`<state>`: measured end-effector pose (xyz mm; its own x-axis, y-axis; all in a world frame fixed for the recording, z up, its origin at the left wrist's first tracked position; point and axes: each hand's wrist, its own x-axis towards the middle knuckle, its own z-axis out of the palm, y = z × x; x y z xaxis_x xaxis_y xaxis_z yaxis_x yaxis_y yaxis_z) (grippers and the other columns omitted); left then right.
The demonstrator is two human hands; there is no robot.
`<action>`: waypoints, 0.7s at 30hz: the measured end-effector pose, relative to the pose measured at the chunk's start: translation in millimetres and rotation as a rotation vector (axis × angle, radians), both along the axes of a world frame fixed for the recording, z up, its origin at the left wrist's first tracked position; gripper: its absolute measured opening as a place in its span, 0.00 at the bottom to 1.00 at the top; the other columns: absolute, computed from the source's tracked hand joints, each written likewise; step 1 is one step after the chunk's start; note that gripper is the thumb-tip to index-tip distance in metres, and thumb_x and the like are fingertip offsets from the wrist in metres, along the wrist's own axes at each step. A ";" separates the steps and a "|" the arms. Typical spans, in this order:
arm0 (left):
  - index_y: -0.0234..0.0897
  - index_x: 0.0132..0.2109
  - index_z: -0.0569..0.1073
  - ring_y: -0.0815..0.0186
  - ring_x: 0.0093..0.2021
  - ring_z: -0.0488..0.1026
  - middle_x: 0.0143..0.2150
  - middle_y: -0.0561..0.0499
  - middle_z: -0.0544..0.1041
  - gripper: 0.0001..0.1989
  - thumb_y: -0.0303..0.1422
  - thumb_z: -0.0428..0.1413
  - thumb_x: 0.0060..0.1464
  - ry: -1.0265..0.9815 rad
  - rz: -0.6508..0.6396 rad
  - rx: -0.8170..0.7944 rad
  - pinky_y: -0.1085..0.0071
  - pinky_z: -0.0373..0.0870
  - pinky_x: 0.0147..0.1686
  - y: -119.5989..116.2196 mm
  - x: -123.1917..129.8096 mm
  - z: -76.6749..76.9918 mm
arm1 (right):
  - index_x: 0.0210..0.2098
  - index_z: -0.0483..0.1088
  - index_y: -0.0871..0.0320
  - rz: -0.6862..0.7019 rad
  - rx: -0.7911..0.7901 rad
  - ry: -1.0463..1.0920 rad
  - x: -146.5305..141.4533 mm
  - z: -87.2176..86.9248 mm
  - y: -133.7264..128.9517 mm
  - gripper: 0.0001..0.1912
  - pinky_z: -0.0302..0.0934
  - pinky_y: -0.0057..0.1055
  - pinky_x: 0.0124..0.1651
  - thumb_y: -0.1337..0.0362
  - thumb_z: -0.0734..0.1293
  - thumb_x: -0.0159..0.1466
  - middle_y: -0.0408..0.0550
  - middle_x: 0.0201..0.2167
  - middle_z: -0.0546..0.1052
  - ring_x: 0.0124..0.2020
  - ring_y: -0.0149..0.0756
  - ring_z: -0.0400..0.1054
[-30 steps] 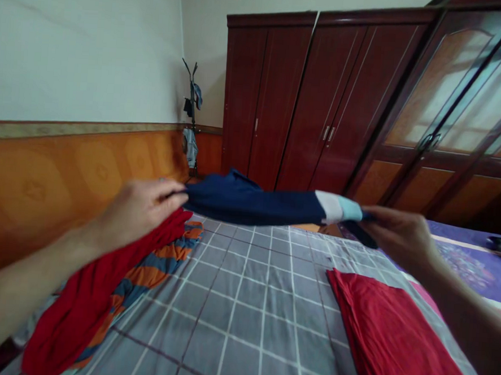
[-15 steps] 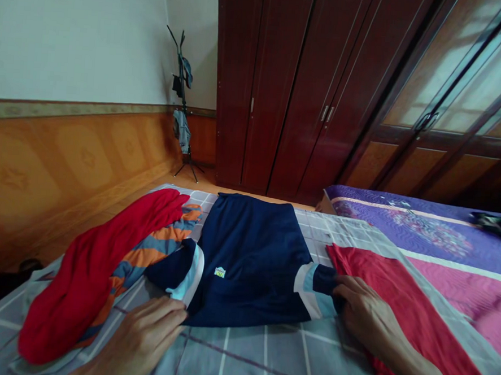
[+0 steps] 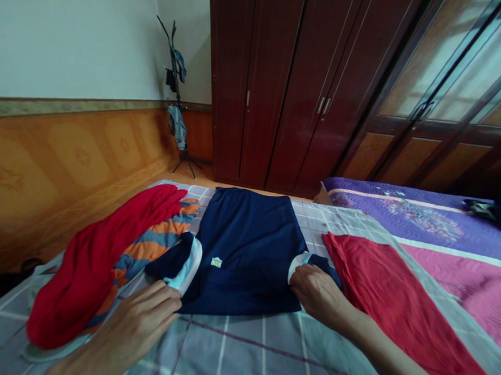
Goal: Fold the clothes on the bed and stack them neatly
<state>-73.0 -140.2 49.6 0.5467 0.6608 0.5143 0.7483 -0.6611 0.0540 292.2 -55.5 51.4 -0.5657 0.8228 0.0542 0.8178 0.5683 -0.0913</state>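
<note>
A navy shirt with a small badge lies flat on a grey checked bedsheet. Its two short sleeves, with white and light-blue bands, stick out left and right. My left hand is closed on the shirt's near left corner, beside the left sleeve band. At the other side, my right hand has its fingers closed on the right sleeve band, near the shirt's edge.
A red garment lies over an orange and grey striped one on the left. Another red garment is at the right. Beyond are a purple and pink bed, a dark red wardrobe and a coat stand.
My right hand has moved left from the outer end of the right sleeve to its band by the shirt's body. My left hand stays at the near left corner.
</note>
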 end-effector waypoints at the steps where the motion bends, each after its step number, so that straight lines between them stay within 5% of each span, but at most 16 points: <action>1: 0.39 0.38 0.73 0.68 0.37 0.72 0.36 0.53 0.76 0.13 0.27 0.44 0.63 0.002 0.003 0.006 0.73 0.66 0.43 -3.9 -1.2 2.4 | 0.29 0.70 0.60 -0.001 0.030 0.029 2.9 6.6 -6.0 0.11 0.60 0.34 0.38 0.72 0.58 0.61 0.50 0.29 0.73 0.32 0.37 0.68; 4: 0.41 0.40 0.73 0.69 0.38 0.73 0.37 0.55 0.77 0.13 0.28 0.44 0.63 0.075 0.005 0.034 0.74 0.65 0.45 -15.1 -7.7 -0.4 | 0.28 0.68 0.58 0.016 0.096 0.128 16.4 24.2 -33.3 0.12 0.59 0.30 0.31 0.70 0.56 0.65 0.47 0.27 0.71 0.28 0.33 0.66; 7: 0.43 0.49 0.72 0.66 0.44 0.73 0.45 0.54 0.78 0.13 0.30 0.49 0.59 0.194 0.089 0.062 0.73 0.65 0.46 -17.0 -19.6 -21.0 | 0.33 0.69 0.56 0.080 0.086 0.133 30.3 25.5 -59.6 0.10 0.61 0.29 0.32 0.69 0.57 0.64 0.47 0.30 0.72 0.30 0.33 0.67; 11: 0.45 0.60 0.65 0.58 0.55 0.67 0.60 0.52 0.68 0.31 0.23 0.49 0.48 0.279 0.261 -0.001 0.64 0.63 0.51 0.6 -34.9 -53.0 | 0.52 0.65 0.58 0.110 0.232 0.037 43.3 -3.5 -66.0 0.28 0.64 0.37 0.42 0.75 0.59 0.51 0.56 0.48 0.71 0.46 0.45 0.68; 13: 0.42 0.58 0.68 0.57 0.57 0.65 0.59 0.49 0.69 0.32 0.21 0.47 0.43 0.291 0.292 -0.102 0.62 0.62 0.54 11.3 -37.2 -58.4 | 0.52 0.66 0.60 0.062 0.241 -0.032 47.2 -20.0 -58.2 0.31 0.64 0.38 0.40 0.77 0.58 0.48 0.58 0.45 0.72 0.44 0.46 0.68; 17: 0.40 0.45 0.75 0.62 0.44 0.73 0.43 0.48 0.77 0.26 0.17 0.42 0.44 0.289 0.342 -0.322 0.66 0.68 0.46 20.9 -35.2 -45.1 | 0.28 0.68 0.59 -0.057 0.145 -0.159 47.5 -29.6 -45.7 0.15 0.57 0.31 0.27 0.80 0.56 0.50 0.49 0.26 0.71 0.28 0.38 0.68; 21: 0.42 0.42 0.75 0.64 0.40 0.75 0.41 0.50 0.76 0.21 0.20 0.42 0.49 0.233 0.390 -0.308 0.71 0.71 0.39 16.5 -51.5 -22.5 | 0.23 0.62 0.56 -0.090 0.161 -0.120 48.5 -7.2 -59.0 0.12 0.50 0.30 0.22 0.79 0.56 0.49 0.44 0.21 0.69 0.20 0.33 0.65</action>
<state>-124.5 -123.7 27.0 0.3071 0.9382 0.1596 0.9501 -0.3118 0.0049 340.8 -114.5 44.2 -0.5008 0.8563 0.1258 0.8653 0.4919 0.0963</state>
